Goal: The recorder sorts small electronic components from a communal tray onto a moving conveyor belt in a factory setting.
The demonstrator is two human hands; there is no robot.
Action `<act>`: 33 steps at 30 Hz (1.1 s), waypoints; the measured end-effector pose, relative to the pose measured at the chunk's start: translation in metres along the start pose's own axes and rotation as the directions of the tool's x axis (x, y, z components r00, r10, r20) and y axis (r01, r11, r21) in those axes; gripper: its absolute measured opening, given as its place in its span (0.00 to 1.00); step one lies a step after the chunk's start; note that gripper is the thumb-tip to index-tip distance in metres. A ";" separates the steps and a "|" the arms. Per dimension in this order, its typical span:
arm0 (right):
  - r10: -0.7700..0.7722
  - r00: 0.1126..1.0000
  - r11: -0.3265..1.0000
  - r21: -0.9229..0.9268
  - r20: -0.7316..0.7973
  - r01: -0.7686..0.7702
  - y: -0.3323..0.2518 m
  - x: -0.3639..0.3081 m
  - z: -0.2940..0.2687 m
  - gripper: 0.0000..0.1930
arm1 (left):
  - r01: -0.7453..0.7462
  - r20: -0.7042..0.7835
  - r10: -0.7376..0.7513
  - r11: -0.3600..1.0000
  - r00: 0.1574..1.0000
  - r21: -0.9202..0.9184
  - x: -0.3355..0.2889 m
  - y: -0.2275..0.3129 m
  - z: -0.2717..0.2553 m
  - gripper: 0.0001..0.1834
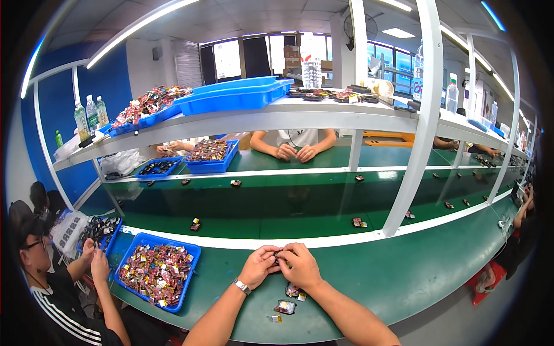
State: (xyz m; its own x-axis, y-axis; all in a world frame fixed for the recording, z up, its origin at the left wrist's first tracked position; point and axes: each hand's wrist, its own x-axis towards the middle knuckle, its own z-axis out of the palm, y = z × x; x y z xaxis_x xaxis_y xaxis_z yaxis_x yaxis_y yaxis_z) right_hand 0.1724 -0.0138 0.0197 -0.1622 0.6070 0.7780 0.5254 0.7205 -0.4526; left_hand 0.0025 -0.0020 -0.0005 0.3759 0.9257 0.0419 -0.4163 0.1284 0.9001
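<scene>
My left hand [257,271] and my right hand [301,267] meet above the green bench, fingers pinched together on a small dark part [277,257]. Most of that part is hidden by my fingers, so its exact kind cannot be made out. Just below my right hand lies a small wired piece [293,290], partly covered by the forearm. Closer to me, a silvery-black piece [285,307] rests on the bench, with a small yellow-and-white tab [277,318] beside it. To my left stands a blue tray [195,254] heaped with small wired parts [157,273] in red, white and yellow.
A conveyor belt [277,221] carrying scattered small pieces runs beyond a white rail [231,241]. A white upright post [412,150] rises from the rail, under a shelf [254,119] with blue trays [231,95] and bottles. At left, a co-worker's hands [95,258] are beside a tray of black parts [99,230].
</scene>
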 end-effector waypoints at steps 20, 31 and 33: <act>-0.040 0.999 0.986 -0.159 0.031 0.044 0.001 -0.004 0.007 0.06 | 0.016 -0.016 -0.015 1.000 1.000 0.005 0.001 -0.004 -0.004 0.13; -0.060 0.998 0.978 -0.201 -0.031 0.053 -0.002 -0.003 0.008 0.06 | 0.017 -0.024 -0.017 1.000 1.000 0.017 0.000 -0.002 -0.002 0.13; -0.052 0.997 0.981 -0.192 -0.049 0.041 -0.003 -0.003 0.007 0.07 | -0.002 -0.008 0.002 1.000 1.000 0.011 -0.001 -0.001 0.000 0.13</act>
State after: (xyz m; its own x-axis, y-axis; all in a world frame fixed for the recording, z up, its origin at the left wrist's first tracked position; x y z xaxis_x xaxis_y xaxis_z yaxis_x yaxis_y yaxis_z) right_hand 0.1654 -0.0151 0.0153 -0.1481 0.5517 0.8208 0.6687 0.6673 -0.3279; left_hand 0.0023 -0.0033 -0.0020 0.3683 0.9288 0.0406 -0.4081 0.1223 0.9047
